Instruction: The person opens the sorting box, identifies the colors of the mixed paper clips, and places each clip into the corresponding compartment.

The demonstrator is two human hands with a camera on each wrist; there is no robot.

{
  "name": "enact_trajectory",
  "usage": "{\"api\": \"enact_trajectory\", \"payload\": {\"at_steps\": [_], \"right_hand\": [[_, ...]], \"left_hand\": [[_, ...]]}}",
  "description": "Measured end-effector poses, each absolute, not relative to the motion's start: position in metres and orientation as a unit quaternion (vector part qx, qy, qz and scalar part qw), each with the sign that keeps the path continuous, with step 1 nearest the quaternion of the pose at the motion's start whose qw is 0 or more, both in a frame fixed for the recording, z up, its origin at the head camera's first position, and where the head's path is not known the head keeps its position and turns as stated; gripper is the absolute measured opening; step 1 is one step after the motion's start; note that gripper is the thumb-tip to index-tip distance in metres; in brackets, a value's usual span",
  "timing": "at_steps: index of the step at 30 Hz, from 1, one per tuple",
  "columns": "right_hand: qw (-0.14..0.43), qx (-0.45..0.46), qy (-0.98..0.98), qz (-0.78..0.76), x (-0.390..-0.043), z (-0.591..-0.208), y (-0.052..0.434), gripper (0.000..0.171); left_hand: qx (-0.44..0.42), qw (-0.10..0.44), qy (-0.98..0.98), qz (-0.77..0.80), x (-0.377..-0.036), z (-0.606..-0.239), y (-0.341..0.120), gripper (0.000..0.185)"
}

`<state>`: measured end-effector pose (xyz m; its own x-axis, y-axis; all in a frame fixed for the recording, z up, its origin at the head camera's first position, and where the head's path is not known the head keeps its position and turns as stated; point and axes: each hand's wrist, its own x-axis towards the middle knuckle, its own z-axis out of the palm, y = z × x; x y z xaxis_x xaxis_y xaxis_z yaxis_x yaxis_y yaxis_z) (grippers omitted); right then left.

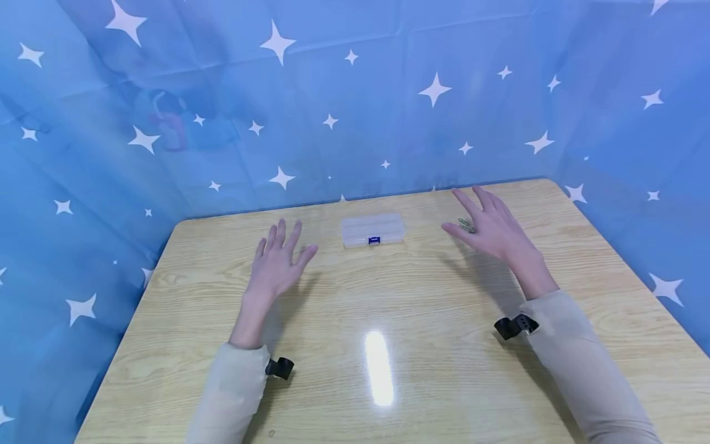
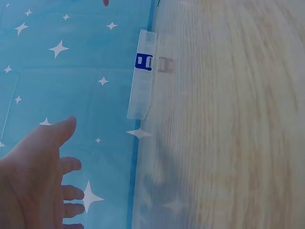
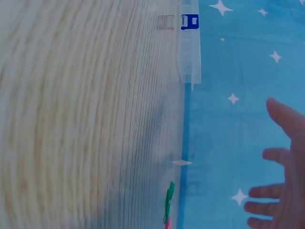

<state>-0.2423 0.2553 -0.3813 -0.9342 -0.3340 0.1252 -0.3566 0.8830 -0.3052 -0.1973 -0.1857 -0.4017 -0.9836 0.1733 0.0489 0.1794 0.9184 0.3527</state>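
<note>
A clear plastic case (image 1: 373, 229) with a dark blue latch lies toward the far side of the table. My left hand (image 1: 275, 265) hovers to the left of it, fingers spread and holding nothing. On the other side, my right hand (image 1: 492, 231) is raised with its fingers stretched out, also holding nothing. Small green looped pieces (image 1: 467, 226) lie below the right hand, partly hidden by it. In the right wrist view a green piece (image 3: 169, 202) shows with a bit of pink beside it.
The wood-grained table (image 1: 355, 308) ends at the back against a blue curtain (image 1: 355, 111) printed with white stars, which also hangs at both sides. A bright light reflection lies on the tabletop. Black wrist cameras sit at both sleeves.
</note>
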Motion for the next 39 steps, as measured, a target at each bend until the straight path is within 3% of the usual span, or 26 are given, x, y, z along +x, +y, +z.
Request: {"api": "enact_trajectory", "payload": {"at_steps": [39], "right_hand": [[-0.021, 0.23, -0.941, 0.246, -0.263, -0.396, 0.214, 0.076]], "left_hand": [[-0.133, 0.049, -0.946, -0.293, -0.224, -0.418, -0.16, 0.075]]}}
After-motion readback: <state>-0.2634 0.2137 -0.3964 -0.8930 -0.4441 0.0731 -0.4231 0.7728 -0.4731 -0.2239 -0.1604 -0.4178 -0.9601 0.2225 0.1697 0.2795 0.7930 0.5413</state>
